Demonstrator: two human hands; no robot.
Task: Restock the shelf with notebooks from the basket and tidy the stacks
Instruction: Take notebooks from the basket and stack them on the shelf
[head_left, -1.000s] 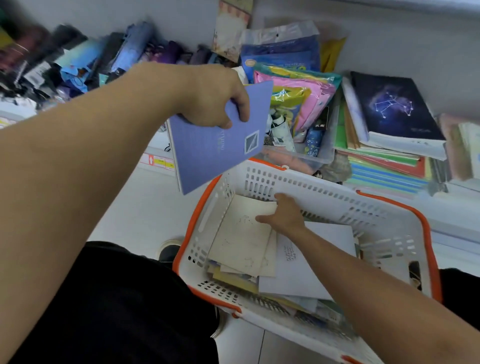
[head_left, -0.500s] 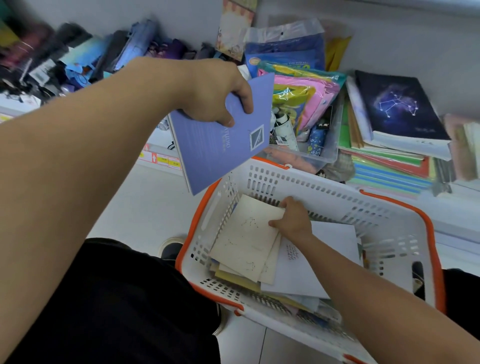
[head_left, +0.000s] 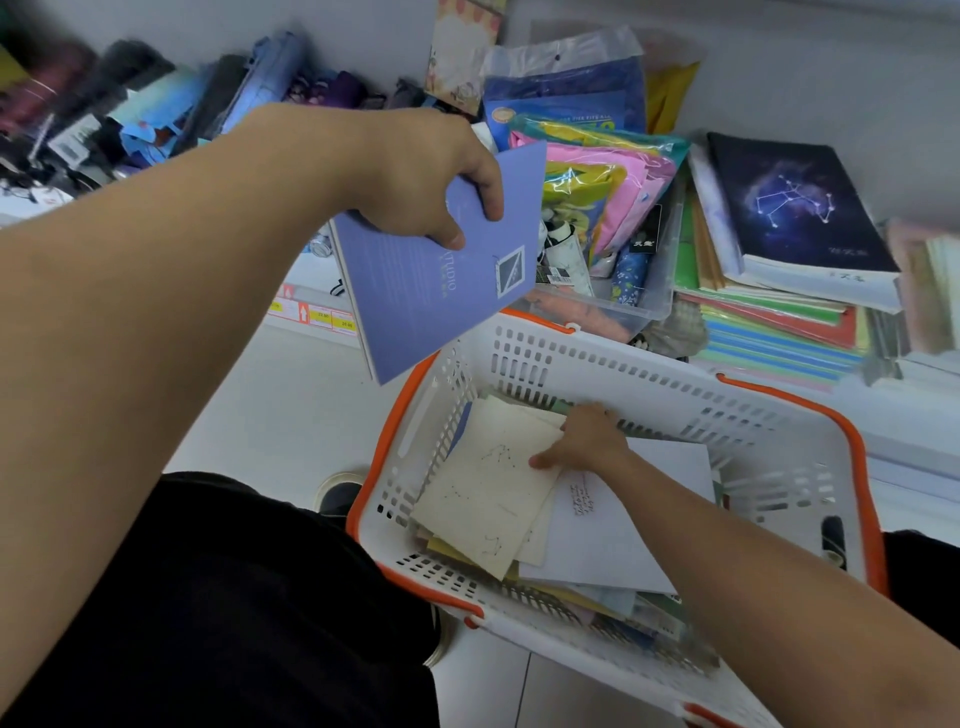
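My left hand (head_left: 421, 182) grips a lavender notebook (head_left: 431, 301) by its top edge and holds it tilted in the air, above the left corner of the basket. The white basket with an orange rim (head_left: 675, 384) stands on the floor in front of me and holds several notebooks. My right hand (head_left: 587, 441) is inside it, fingers closed on the far edge of a cream notebook (head_left: 488, 493) that lies on top. A white notebook (head_left: 613, 540) lies beside it, partly under my forearm. On the shelf at the right sits a stack of notebooks (head_left: 779, 322) topped by a dark constellation-cover one (head_left: 789, 202).
A clear plastic bin (head_left: 623, 306) with colourful packets stands on the shelf behind the basket. Dark and blue pouches (head_left: 156, 114) crowd the shelf's left end. Price labels (head_left: 311, 314) line the shelf edge. My black-clad knee (head_left: 234, 597) and a shoe (head_left: 340, 491) are left of the basket.
My right hand has slid a little toward me along the cream notebook's edge and closed on it. The lavender notebook in my left hand has stayed at almost the same place.
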